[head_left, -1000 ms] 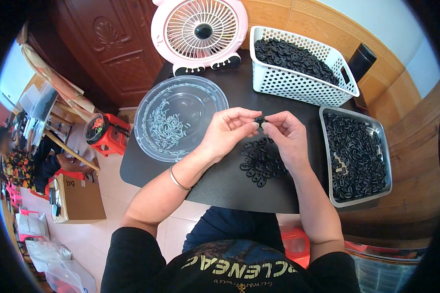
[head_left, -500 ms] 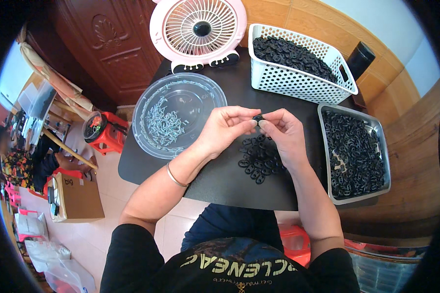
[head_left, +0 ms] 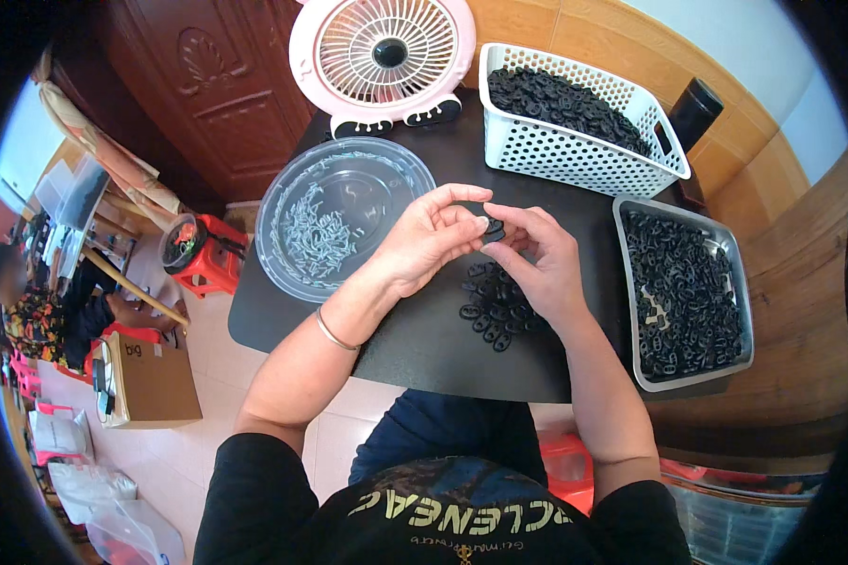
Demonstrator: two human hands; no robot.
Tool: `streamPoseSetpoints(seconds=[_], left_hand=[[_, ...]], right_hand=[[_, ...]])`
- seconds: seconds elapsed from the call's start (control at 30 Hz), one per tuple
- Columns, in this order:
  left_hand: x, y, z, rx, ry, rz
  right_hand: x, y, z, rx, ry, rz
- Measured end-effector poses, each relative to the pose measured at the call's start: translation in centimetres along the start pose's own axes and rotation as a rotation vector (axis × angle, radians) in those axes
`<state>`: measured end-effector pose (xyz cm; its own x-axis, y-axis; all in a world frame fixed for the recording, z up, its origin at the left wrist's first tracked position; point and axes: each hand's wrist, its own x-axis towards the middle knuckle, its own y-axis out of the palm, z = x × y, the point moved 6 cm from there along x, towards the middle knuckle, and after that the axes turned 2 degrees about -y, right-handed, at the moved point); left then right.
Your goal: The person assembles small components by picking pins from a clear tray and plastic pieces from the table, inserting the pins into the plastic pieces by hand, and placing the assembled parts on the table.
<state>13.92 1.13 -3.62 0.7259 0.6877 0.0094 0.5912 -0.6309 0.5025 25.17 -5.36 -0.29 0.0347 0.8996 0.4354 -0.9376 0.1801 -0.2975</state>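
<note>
Over the middle of the table, my left hand (head_left: 432, 235) and my right hand (head_left: 544, 256) meet at a small black oval plastic piece (head_left: 495, 229). The left thumb presses on its side while the left index finger arches above. My right thumb and fingers pinch the same piece from the other side. Beneath them lies a loose pile of similar black oval pieces (head_left: 499, 306), partly hidden by my right hand. On the left, a round clear plastic tub (head_left: 386, 202) holds many small silvery screws (head_left: 316, 235).
A metal tray (head_left: 637, 363) of black pieces sits on the right of the dark table (head_left: 424, 353). Behind it stand a white perforated basket (head_left: 575, 165) full of black parts and a dark cylinder (head_left: 695, 113). A pink fan (head_left: 391, 54) is at the back. Another person (head_left: 38, 311) sits far left.
My left index finger has lifted off the black piece and curved upward. The piece has turned and shows more of itself, and my right fingers have shifted around it.
</note>
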Motion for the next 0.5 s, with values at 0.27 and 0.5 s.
streamPoseSetpoints(seconds=[0.27,0.5], left_hand=[[0.0,0.2,-0.1,0.023,0.015,-0.021],[-0.1,0.4,-0.1,0.039,0.090,-0.039]], right_hand=[[-0.2,-0.3,-0.6,0.018,-0.009,-0.094],[-0.3,0.0,-1.6,0.302,0.205,-0.059]])
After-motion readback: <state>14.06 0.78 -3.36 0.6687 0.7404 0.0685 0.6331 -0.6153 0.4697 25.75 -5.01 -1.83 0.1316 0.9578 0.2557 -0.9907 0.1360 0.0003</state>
